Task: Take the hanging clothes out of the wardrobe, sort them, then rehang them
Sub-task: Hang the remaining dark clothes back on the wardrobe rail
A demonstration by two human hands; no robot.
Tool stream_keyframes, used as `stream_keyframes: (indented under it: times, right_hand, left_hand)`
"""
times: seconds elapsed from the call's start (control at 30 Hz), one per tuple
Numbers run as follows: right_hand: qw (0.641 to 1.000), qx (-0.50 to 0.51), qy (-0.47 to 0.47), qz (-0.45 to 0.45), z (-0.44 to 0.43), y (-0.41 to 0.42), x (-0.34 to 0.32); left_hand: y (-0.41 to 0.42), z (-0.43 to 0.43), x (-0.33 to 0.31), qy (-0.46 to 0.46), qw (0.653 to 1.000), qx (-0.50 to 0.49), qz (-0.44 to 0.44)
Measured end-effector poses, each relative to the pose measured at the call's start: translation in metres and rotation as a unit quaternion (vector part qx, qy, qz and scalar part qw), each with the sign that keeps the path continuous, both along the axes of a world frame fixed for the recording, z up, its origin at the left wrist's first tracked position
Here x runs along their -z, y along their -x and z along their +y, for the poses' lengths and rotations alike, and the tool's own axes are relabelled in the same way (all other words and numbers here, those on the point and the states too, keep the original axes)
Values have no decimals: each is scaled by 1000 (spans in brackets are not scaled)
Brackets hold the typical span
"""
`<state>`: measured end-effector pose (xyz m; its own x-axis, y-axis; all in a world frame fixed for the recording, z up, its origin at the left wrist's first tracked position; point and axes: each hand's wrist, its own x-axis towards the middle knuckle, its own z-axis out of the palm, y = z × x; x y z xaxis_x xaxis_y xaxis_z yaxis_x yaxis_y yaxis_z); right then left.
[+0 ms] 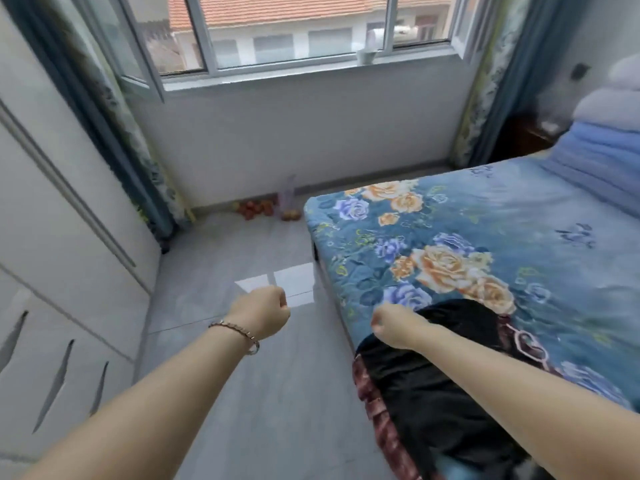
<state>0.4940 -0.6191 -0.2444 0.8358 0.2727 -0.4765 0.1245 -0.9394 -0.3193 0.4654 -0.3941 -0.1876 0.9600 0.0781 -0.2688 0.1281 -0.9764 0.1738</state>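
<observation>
Left grip lower centre, curled into an empty fist (bracelet at wrist), right grip likewise fisted, black garment lay on floral bed at lower right

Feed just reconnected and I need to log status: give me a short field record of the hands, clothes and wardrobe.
left hand: fist, holds nothing, over the floor tiles
right hand: fist, no visible grip, above the black garment
black garment: lies on the near corner of the blue floral blanket, dark red patterned trim along its edge
wardrobe: at left, visible doors closed
hangers: none in view
</observation>
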Motion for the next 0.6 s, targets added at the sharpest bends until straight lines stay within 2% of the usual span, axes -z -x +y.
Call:
stream_keyframes:
  times: [0.13,0.3,0.6]
  right_hand:
    - [988,143,7,66,-99,-11,38]
    - [944,312,20,103,-175,-3,80]
    - [813,573,-17,102,-215,-1,130]
  left_hand:
    - [-55,-75,38,11,995,85,42]
    - [-102,-143,85,12,978,181,106]
    - [-187,-216,150,-38,931,318,177]
